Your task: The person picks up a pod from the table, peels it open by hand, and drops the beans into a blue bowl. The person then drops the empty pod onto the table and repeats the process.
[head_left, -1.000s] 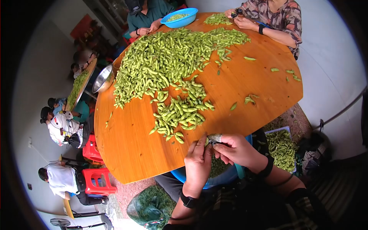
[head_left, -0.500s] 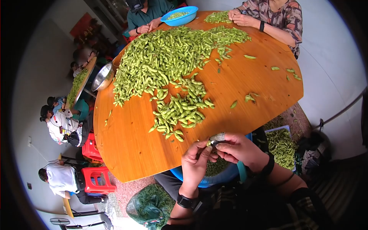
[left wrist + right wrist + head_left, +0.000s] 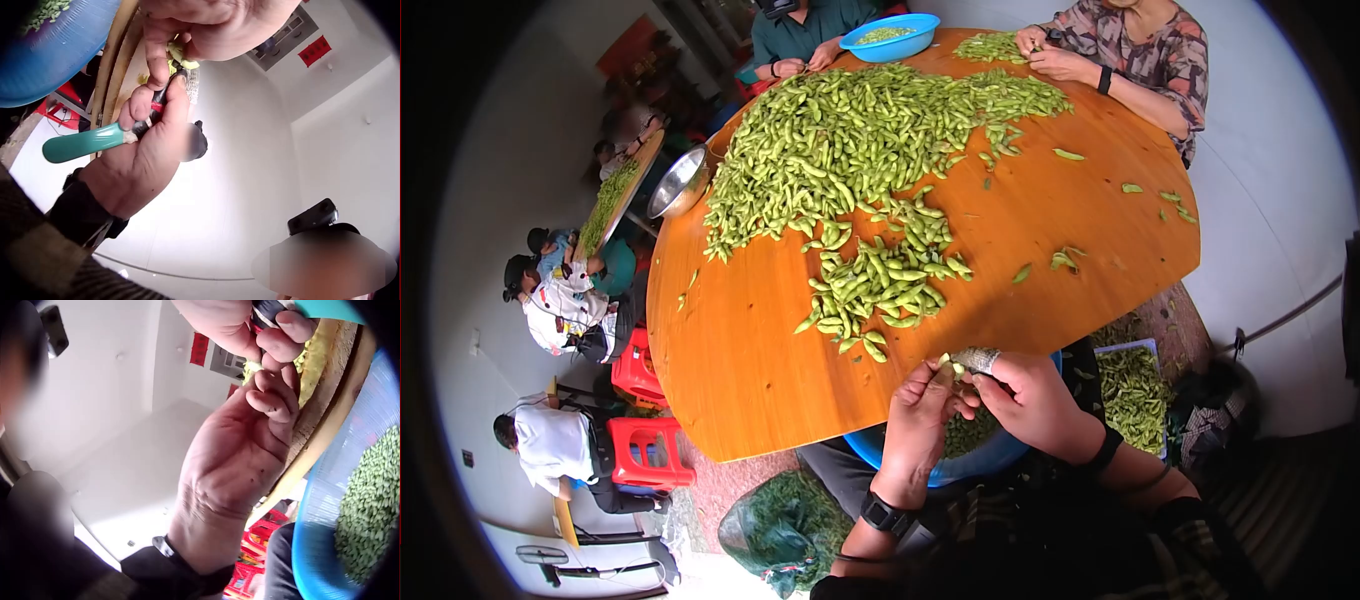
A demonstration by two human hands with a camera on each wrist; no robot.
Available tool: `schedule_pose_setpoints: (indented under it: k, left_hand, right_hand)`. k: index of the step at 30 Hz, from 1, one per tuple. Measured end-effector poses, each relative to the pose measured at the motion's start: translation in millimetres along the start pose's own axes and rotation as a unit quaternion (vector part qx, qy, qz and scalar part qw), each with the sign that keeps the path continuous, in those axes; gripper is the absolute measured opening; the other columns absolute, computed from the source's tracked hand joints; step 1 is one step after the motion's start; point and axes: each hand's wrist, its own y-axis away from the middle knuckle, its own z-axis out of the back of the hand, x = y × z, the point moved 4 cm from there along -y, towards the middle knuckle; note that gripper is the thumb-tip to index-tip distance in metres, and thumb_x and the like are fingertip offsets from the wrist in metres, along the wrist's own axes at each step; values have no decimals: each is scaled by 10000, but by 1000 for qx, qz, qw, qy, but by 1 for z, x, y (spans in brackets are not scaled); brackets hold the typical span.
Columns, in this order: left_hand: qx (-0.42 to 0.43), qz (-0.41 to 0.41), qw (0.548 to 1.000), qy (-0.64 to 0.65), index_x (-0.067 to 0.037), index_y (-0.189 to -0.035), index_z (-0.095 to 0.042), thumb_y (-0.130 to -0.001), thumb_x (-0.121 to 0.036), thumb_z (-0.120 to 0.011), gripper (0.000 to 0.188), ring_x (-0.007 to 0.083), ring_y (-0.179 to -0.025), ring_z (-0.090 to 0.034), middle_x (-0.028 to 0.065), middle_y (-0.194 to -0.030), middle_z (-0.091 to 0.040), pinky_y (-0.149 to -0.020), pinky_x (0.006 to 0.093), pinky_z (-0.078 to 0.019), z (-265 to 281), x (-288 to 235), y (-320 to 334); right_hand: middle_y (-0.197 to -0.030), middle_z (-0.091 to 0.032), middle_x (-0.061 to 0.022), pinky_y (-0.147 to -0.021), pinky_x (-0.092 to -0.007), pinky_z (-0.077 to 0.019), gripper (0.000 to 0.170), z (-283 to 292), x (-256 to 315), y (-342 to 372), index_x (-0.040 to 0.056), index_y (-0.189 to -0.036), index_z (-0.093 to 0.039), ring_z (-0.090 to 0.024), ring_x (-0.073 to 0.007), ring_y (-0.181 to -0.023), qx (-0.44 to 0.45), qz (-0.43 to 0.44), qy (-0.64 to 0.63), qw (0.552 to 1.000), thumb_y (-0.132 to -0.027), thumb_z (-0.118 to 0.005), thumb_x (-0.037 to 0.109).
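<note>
Over the near edge of the wooden table (image 3: 1050,230), my left hand (image 3: 918,420) pinches a green soybean pod (image 3: 181,57) between thumb and fingers. Close against it, my right hand (image 3: 1045,405) grips a tool whose teal handle (image 3: 84,144) is wrapped in black tape with a red band. The tool's working end is hidden by the fingers. A grey mesh wrap (image 3: 974,360) covers the right index finger. Below both hands stands a blue basin (image 3: 306,550) with shelled green beans (image 3: 369,512) in it. Nearest on the tabletop lies a small heap of pods (image 3: 880,285).
A large pod pile (image 3: 830,140) covers the far left of the table, beside a metal bowl (image 3: 680,182). Two people work opposite, near a blue bowl (image 3: 900,45). A crate of pods (image 3: 1132,395) stands at right on the floor, a green net bag (image 3: 785,525) at left.
More pale green shows between my fingertips than before. Both hands stay together, and the head view has shifted slightly. The person at far right has brought their hands together.
</note>
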Motion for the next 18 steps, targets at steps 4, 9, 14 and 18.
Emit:
schedule_pose_setpoints:
  k: [4, 9, 14, 18]
  left_hand:
    - [-13, -11, 1000, 25, 23, -1121, -553, -1019, -138, -430, 227, 151, -754, -621, 89, -931, -640, -658, 258, -514, 2, 4, 0]
    - [15, -51, 996, -75, 34, -1251, -514, -1016, -119, -426, 294, 125, -726, -577, 66, -912, -618, -648, 232, -477, -9, -1, 4]
    - [-49, -136, 945, -294, -3, -1257, -525, -1005, -61, -436, 274, 105, -699, -559, 28, -839, -598, -627, 249, -463, -3, 8, 5]
    - [-45, -127, 944, -302, 3, -1247, -523, -979, -28, -428, 286, 204, -746, -618, 119, -910, -619, -685, 301, -503, 2, 9, 6]
  right_hand:
    - [-800, -657, -104, -611, -264, -491, 223, -7, -4, 3, -14, -1105, -638, -613, -140, -655, -15, -38, -37, 998, -896, -561, -23]
    - [-765, -644, -68, -568, -255, -478, 228, -9, -10, 4, -19, -1127, -628, -590, -112, -614, -20, 12, 51, 998, -910, -557, -6]
    - [-731, -608, -1, -477, -178, -387, 202, -8, -16, 8, 16, -1136, -630, -501, -34, -521, 27, -170, -171, 970, -958, -540, 53]
    - [-725, -599, -15, -470, -188, -379, 215, -4, -15, 7, 4, -1145, -619, -500, -24, -543, 50, -240, -280, 928, -952, -548, 65]
